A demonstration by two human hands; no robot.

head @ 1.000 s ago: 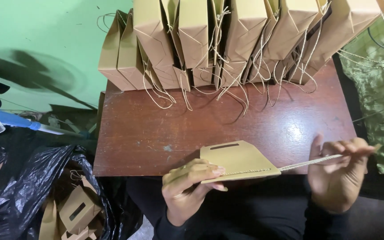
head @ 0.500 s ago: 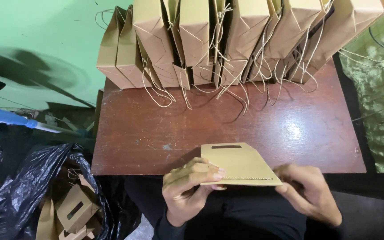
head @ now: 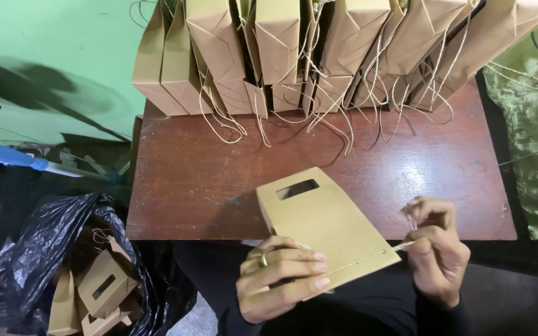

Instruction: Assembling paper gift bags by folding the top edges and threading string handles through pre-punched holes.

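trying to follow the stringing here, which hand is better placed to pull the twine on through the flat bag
Right. The right hand already pinches the twine at the flat paper bag's edge, while the left hand grips the bag.

Even, fairly bright light puts soft glare on the table (head: 443,168); edges sharp, shadows faint.

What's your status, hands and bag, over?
Left hand grips flat brown paper bag. Right hand pinches twine at its edge. Finished bags stand clear behind.
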